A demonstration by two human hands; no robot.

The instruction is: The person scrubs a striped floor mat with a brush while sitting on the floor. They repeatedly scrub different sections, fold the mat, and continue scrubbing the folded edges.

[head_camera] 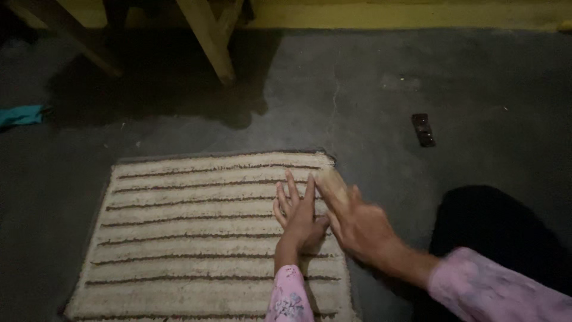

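Note:
A cream floor mat (190, 238) with dark brown stripes lies flat on the grey floor. My left hand (298, 216) rests palm down on the mat's right part, fingers spread and pointing away from me. My right hand (351, 217) is beside it, blurred by motion, with flat fingers over the mat's far right edge near the corner. Neither hand holds anything. Both wrists wear pink flowered sleeves.
A small dark rectangular object (423, 129) lies on the grey floor to the right. Wooden furniture legs (210, 39) stand at the back, by a yellow wall base. A teal cloth (22, 114) lies at the far left. A dark shape (488, 229) sits by my right arm.

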